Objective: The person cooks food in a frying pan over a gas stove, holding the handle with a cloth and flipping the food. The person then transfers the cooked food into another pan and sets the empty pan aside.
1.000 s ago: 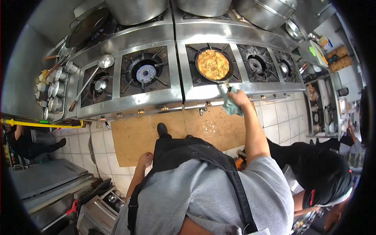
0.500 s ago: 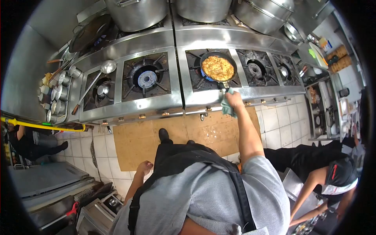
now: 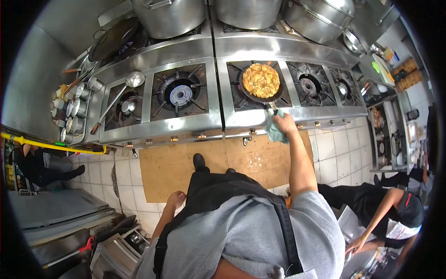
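Nearest, beside the long black cloth apron point(image 3: 218, 195), the bare left hand point(image 3: 175, 200) hangs low with fingers loosely curled; nothing shows in it, though I cannot tell how tightly it closes, and it seems left aside because one hand is enough for the grip. Beyond it, a flat brown cardboard sheet point(image 3: 169, 176) covers the floor, probably to catch drips and give firmer footing. Farther out, at the end of an outstretched arm that would keep the body back from the heat, the bare right hand point(image 3: 285, 124) is closed round a crumpled pale green cloth point(image 3: 275, 131) at the handle of a round black metal frying pan point(image 3: 255, 98); the cloth likely shields the palm from hot metal. The pan is over the front burner just right of the stove's dark central seam, though I cannot tell whether its base touches the grate. In it, a round golden-brown egg-like cake point(image 3: 261, 80) hides the far rim. To the left, a long silver metal ladle point(image 3: 135, 79) lies across another burner, its wooden end towards the front edge, presumably for easy reach. Farthest, large silver metal pots point(image 3: 169, 21) stand along the rear row, perhaps to leave the front burners accessible
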{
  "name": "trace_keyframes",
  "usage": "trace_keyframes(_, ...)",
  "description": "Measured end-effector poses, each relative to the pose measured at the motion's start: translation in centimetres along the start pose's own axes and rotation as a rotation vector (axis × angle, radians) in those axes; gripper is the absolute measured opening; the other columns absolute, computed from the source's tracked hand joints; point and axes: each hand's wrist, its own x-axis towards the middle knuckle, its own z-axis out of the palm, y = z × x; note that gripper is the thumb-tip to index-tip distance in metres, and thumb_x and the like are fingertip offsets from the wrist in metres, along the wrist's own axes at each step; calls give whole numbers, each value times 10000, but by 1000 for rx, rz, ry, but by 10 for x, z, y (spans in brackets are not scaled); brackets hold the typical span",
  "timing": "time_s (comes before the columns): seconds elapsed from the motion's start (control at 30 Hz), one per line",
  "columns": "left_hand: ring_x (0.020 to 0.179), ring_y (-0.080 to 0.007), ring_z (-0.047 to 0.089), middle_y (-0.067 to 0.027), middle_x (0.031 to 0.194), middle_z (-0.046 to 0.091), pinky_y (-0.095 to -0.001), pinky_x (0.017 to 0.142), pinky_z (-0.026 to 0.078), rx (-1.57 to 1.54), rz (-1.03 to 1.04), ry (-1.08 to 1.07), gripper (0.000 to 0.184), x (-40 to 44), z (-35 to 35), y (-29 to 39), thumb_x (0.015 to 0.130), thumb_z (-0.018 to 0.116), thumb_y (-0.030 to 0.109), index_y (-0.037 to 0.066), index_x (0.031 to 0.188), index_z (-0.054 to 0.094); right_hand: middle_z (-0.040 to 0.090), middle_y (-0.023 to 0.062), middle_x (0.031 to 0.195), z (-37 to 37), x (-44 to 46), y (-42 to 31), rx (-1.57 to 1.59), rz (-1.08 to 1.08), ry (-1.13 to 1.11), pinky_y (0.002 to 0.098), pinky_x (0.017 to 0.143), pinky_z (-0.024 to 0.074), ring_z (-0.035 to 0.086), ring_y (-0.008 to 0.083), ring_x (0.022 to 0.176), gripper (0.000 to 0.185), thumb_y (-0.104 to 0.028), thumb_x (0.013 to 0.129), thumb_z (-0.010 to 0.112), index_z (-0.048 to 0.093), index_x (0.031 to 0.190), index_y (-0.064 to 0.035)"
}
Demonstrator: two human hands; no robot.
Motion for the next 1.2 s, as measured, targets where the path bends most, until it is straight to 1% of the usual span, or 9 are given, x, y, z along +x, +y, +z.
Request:
trace_keyframes(0.23, 903, -322, 631, -184, 942, 662, -366, 801, 483, 32, -86, -27, 349, -15, -7, 2, 820, 575, 329, 33, 991, 646, 628, 291, 1027, 20, 26, -23, -36, 11, 143, 393, 901, 456, 603, 384, 1026, 524, -333, 745, 600, 606, 1049, 93)
trace_keyframes(0.43, 894, -307, 634, -169, 923, 668, -362, 787, 487, -83, -105, 11, 341, -19, -4, -3, 818, 584, 326, 35, 982, 656, 634, 277, 1024, 4, 10, -15, 28, 7, -12, 405, 885, 463, 613, 376, 1003, 500, -307, 735, 598, 607, 1044, 86)
trace_keyframes(0.47, 888, -306, 634, -168, 914, 667, -359, 780, 487, -60, -98, -23, 337, -16, -3, -3, 819, 582, 324, 33, 972, 656, 666, 220, 966, 11, 13, -24, 108, 40, 37, 376, 814, 488, 652, 284, 888, 480, -308, 725, 627, 624, 1031, 61)
trace_keyframes(0.6, 883, -304, 634, -168, 910, 666, -357, 777, 487, -13, -90, -37, 325, -20, -7, 15, 822, 579, 313, 33, 968, 655, 671, 190, 946, 28, 35, -14, -17, 2, 94, 337, 787, 493, 648, 245, 851, 424, -252, 738, 626, 625, 1025, 59)
trace_keyframes(0.67, 889, -305, 634, -168, 916, 667, -359, 781, 488, -41, -92, -25, 325, -17, -6, 12, 821, 581, 312, 33, 971, 654, 635, 270, 1032, 11, 21, 2, 0, -8, -65, 387, 897, 459, 617, 352, 1012, 525, -330, 718, 614, 609, 1041, 84)
trace_keyframes(1.03, 854, -325, 631, -185, 886, 661, -374, 755, 478, -57, -92, -9, 327, -1, 0, -9, 820, 568, 311, 22, 952, 646, 631, 275, 1040, 5, 13, 6, -91, -57, -60, 388, 889, 462, 617, 349, 1014, 536, -338, 735, 596, 600, 1075, 76)
trace_keyframes(1.13, 845, -323, 631, -190, 878, 658, -376, 752, 476, -91, -69, 14, 339, -9, -5, -8, 819, 568, 319, 17, 953, 644, 667, 207, 948, 15, 20, 7, -53, 9, 60, 359, 773, 497, 649, 273, 855, 453, -261, 728, 624, 616, 1034, 72)
trace_keyframes(1.17, 852, -316, 632, -187, 886, 660, -371, 760, 478, -59, -107, -21, 343, -9, -6, -4, 819, 571, 323, 17, 957, 644, 628, 273, 1052, 13, 20, -5, 19, 27, -12, 382, 910, 452, 599, 357, 1046, 541, -352, 728, 601, 603, 1070, 68)
trace_keyframes(1.2, 858, -310, 634, -184, 894, 661, -366, 768, 481, -27, -144, -54, 347, -8, -7, -1, 820, 575, 327, 18, 961, 644, 628, 273, 1052, 16, 15, -22, 5, 38, 8, 382, 912, 450, 599, 359, 1044, 539, -350, 726, 604, 604, 1067, 68)
